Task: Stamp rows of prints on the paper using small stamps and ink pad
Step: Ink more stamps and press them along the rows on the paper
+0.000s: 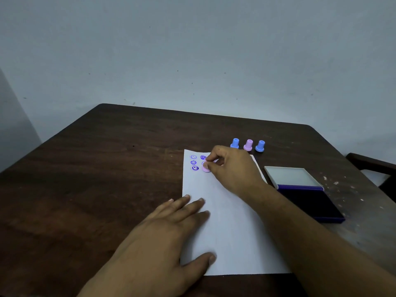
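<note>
A white sheet of paper (pixel 227 228) lies on the dark wooden table (pixel 96 179). Purple prints (pixel 194 162) sit in a column near its far left corner, with more prints to their right, partly hidden by my fingers. My right hand (pixel 233 168) pinches a small pink stamp (pixel 206 168), tilted, its face touching the paper below those prints. My left hand (pixel 171 232) lies flat, fingers spread, on the paper's left edge. An open purple ink pad (pixel 308 202) with its lid up sits right of the paper.
Three spare stamps stand beyond the paper: a blue stamp (pixel 234 143), a pink stamp (pixel 248 145) and a second blue stamp (pixel 260 146). A dark chair arm (pixel 370 163) shows at the right edge. A pale wall rises behind the table.
</note>
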